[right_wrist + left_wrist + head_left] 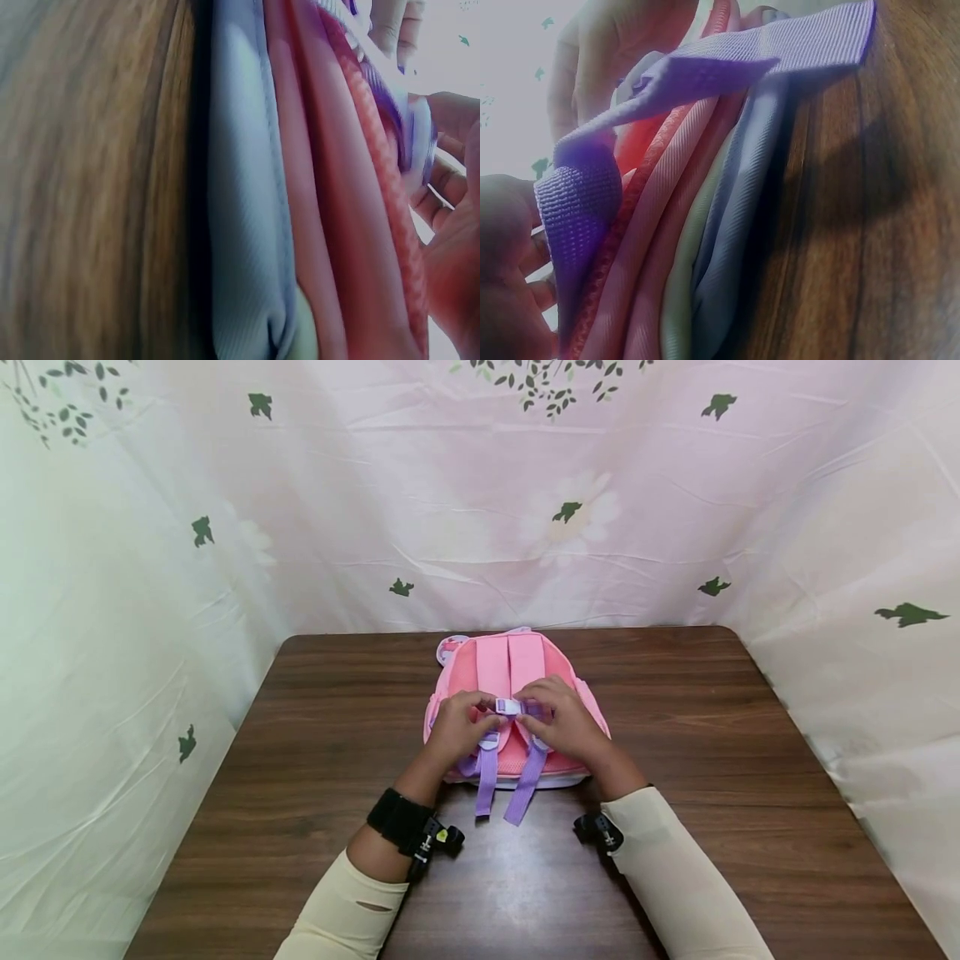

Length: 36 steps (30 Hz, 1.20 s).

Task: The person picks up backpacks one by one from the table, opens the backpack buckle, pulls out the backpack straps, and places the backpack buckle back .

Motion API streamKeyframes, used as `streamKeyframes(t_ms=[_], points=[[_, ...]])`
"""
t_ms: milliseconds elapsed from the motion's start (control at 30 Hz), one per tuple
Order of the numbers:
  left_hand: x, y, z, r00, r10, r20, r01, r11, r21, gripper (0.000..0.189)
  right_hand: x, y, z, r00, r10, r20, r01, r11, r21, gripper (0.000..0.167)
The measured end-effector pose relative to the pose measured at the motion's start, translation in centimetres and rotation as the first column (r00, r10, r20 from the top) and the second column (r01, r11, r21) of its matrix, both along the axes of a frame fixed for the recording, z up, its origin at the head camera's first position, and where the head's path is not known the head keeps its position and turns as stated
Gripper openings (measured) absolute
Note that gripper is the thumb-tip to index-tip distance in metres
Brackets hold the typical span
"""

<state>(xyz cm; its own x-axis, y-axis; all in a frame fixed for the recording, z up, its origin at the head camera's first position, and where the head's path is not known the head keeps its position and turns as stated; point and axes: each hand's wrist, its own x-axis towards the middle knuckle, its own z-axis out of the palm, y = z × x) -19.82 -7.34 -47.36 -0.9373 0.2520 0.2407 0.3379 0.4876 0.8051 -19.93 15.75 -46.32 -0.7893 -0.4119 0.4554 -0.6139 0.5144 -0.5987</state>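
Observation:
A pink child's backpack (512,762) lies on the table with its shoulder straps (493,667) facing up. Over the middle of those straps is a pale lilac buckle (508,707). The left hand (456,727) pinches its left end between thumb and fingers, while the right hand (567,722) pinches the right end. Two purple webbing straps (487,781) hang past the bag's near edge. In the left wrist view one purple strap (810,41) crosses in front of the bag's layered side (682,202). A pale strap adjuster (418,142) shows beside the right hand's fingers.
The dark wooden table (345,718) extends on both sides of the bag. A round picture tag (450,648) sticks out at the bag's far left. Printed cloth (465,527) hangs behind the table and along both sides. Each wrist wears a black camera mount (408,827).

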Motion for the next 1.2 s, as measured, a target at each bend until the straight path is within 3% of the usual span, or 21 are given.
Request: streamKeyframes(t_ms=[300, 733, 1033, 1200], points=[[-0.1, 0.0, -0.1, 1.0, 0.015, 0.027, -0.016, 0.999, 0.032, 0.022, -0.3, -1.1, 0.1, 0.999, 0.007, 0.045, -0.008, 1.0, 0.03, 0.031], [0.1, -0.4, -0.1, 0.998, 0.023, 0.063, -0.027, 0.998, 0.063, 0.023, -0.2, -1.3, 0.4, 0.999, 0.0, 0.036, -0.001, 0.999, 0.044, 0.026], [-0.1, -0.2, -0.1, 1.0, 0.016, -0.006, -0.016, 1.0, 0.003, 0.02, -0.1, -1.3, 0.6, 0.999, -0.016, 0.038, 0.014, 0.998, 0.053, 0.025], [-0.2, -0.2, -0.1, 1.0, -0.011, 0.014, 0.01, 1.0, 0.019, 0.023, -0.2, -1.3, 0.7, 0.999, -0.014, 0.047, 0.012, 0.999, 0.042, 0.026]])
